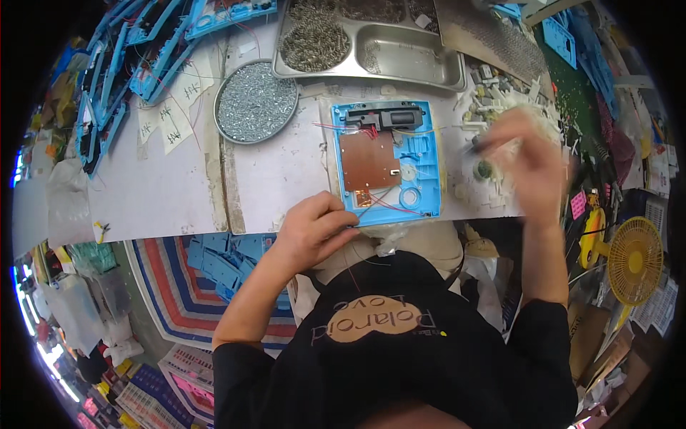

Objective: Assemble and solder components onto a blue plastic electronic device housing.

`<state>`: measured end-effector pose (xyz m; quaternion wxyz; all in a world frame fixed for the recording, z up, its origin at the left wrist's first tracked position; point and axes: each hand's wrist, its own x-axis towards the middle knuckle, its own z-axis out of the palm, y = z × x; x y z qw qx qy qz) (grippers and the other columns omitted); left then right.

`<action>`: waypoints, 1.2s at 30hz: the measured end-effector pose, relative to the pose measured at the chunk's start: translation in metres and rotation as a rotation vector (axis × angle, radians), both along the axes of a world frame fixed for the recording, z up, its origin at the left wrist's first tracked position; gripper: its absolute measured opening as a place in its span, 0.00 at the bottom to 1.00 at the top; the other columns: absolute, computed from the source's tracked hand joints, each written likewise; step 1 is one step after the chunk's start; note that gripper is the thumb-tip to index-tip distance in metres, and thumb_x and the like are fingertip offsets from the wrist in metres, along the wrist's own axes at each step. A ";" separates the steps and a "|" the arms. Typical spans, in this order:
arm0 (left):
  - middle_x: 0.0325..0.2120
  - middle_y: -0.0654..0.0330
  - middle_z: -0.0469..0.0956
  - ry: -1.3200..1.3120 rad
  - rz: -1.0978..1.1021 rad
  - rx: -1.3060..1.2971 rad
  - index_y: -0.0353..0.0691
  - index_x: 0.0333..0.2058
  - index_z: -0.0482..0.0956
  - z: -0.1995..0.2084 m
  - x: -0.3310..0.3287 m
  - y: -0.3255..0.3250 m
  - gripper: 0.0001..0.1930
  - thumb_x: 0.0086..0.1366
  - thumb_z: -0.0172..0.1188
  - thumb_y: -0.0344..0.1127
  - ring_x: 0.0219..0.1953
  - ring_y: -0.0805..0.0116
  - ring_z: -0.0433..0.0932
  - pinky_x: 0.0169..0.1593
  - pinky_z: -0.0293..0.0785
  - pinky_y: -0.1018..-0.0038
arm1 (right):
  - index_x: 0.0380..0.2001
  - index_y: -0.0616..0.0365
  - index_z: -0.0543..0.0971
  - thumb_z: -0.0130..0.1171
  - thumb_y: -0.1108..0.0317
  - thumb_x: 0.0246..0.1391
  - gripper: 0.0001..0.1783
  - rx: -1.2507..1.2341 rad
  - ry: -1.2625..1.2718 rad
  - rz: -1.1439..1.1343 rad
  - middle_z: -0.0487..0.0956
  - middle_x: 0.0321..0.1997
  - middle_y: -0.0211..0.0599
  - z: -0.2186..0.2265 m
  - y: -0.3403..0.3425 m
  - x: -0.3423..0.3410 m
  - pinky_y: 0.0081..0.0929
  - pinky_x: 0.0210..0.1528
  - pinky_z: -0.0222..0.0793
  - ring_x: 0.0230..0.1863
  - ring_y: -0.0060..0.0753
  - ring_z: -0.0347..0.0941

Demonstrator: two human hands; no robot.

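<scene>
A blue plastic housing (434, 187) lies on the table in front of me, with a brown circuit board (368, 161), a black module (386, 118) along its far edge and thin red and yellow wires. My left hand (314, 230) is at the housing's near left corner, its curled fingers gripping the edge there. Smeared by motion, my right hand (529, 157) hangs to the right of the housing, above a pile of small white plastic parts (493, 189). A dark spot shows by its fingertips; what it is cannot be made out.
A round tray of small silvery screws (256, 102) stands left of the housing. Behind lies a metal compartment tray (411, 53) holding springs. More blue housings (146, 68) with wires are stacked at the far left. A yellow fan (634, 261) is at the right.
</scene>
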<state>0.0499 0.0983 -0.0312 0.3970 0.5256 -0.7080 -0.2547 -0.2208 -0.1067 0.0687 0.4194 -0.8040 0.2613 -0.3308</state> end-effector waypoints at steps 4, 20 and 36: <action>0.31 0.59 0.75 -0.012 0.001 0.023 0.42 0.38 0.84 0.008 0.001 0.000 0.15 0.50 0.76 0.26 0.31 0.62 0.77 0.31 0.73 0.69 | 0.34 0.53 0.83 0.70 0.70 0.49 0.08 -0.294 0.305 0.383 0.81 0.35 0.27 -0.037 0.026 0.024 0.38 0.50 0.68 0.45 0.40 0.74; 0.33 0.59 0.74 -0.022 0.046 0.041 0.42 0.39 0.85 0.002 -0.004 0.004 0.15 0.51 0.75 0.26 0.34 0.62 0.77 0.34 0.73 0.69 | 0.37 0.52 0.83 0.74 0.71 0.39 0.17 -0.473 0.307 0.333 0.81 0.41 0.32 -0.039 0.033 0.017 0.41 0.50 0.69 0.48 0.46 0.72; 0.33 0.59 0.74 -0.016 0.068 0.039 0.41 0.38 0.85 0.001 -0.005 0.006 0.15 0.50 0.75 0.25 0.34 0.62 0.77 0.35 0.73 0.69 | 0.32 0.54 0.80 0.76 0.56 0.38 0.20 -0.673 0.532 0.361 0.75 0.36 0.34 0.001 -0.002 0.026 0.43 0.54 0.65 0.44 0.43 0.70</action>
